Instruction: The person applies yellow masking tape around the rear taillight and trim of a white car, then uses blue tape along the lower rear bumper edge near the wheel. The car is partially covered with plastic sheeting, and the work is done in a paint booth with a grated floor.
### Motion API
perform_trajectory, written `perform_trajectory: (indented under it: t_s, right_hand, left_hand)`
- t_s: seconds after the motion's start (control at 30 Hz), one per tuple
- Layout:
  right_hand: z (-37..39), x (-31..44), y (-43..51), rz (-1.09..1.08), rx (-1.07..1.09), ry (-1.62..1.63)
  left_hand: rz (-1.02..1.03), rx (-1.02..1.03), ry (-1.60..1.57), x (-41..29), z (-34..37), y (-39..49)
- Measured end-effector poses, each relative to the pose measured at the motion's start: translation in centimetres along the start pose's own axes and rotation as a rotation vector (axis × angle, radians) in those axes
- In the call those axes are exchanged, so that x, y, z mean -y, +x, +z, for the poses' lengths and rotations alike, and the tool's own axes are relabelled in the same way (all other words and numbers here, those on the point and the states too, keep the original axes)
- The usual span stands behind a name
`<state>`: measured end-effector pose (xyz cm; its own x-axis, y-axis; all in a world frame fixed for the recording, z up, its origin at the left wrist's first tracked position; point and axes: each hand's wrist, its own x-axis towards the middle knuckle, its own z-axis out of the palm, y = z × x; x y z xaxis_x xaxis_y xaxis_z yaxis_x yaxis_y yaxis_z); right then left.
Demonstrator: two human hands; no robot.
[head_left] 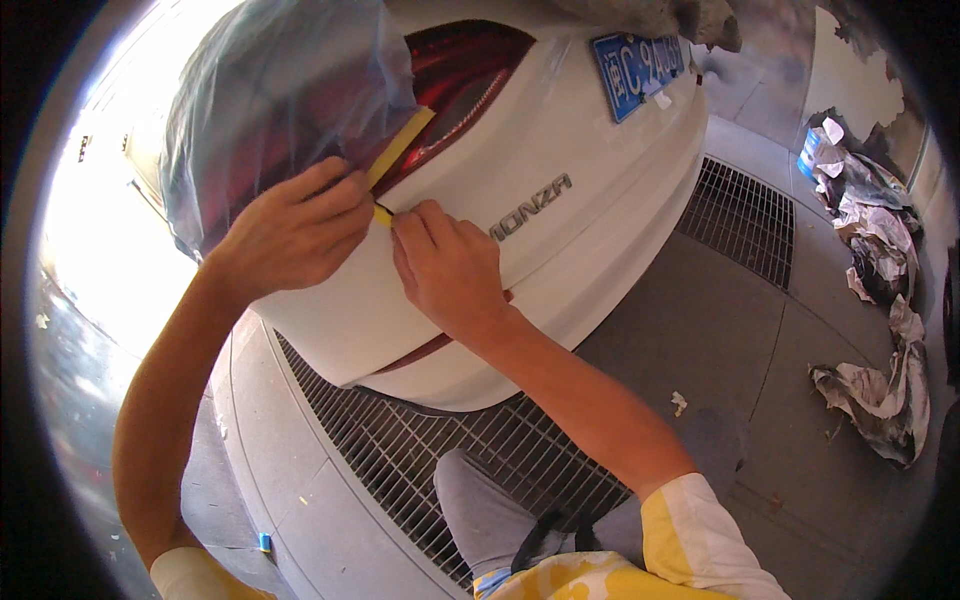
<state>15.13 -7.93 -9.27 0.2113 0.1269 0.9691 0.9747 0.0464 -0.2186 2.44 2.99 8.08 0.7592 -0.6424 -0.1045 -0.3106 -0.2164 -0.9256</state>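
Observation:
My left hand (pixel 307 225) is at the taped edge of a translucent plastic masking film (pixel 292 82), its fingers bent and its thumb hidden. A strip of yellow masking tape (pixel 401 148) runs along that edge, across the red tail light (pixel 469 71) of a white car. Just to the right, my right hand (pixel 450 262) pinches a short yellow tape end (pixel 383 215) that shows between the two hands. Its knuckles are close to the car's white rear panel (pixel 540 255). Whether my left fingers grip the tape or only press on it is hidden.
A blue licence plate (pixel 637 75) and a metal letter badge (pixel 531 206) are on the car's rear. Floor grating (pixel 420 465) runs beneath the bumper. Crumpled masking paper (pixel 877 240) lies at the right, with more sheeting (pixel 877 405) below. A small blue-and-yellow object (pixel 265 542) stands at lower left.

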Motion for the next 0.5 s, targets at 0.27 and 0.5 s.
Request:
perform_trajectory:
  t_s: [0.27,0.5]
  right_hand:
    - [0.0,1.0,0.0,0.331,-0.040,0.299]
    - [0.6,1.2,-0.1,0.344,-0.077,0.292]
  left_hand:
    - [-0.196,0.000,-0.049,-0.9,-0.6,1.1]
    - [-0.289,0.050,0.025,-2.6,0.6,0.1]
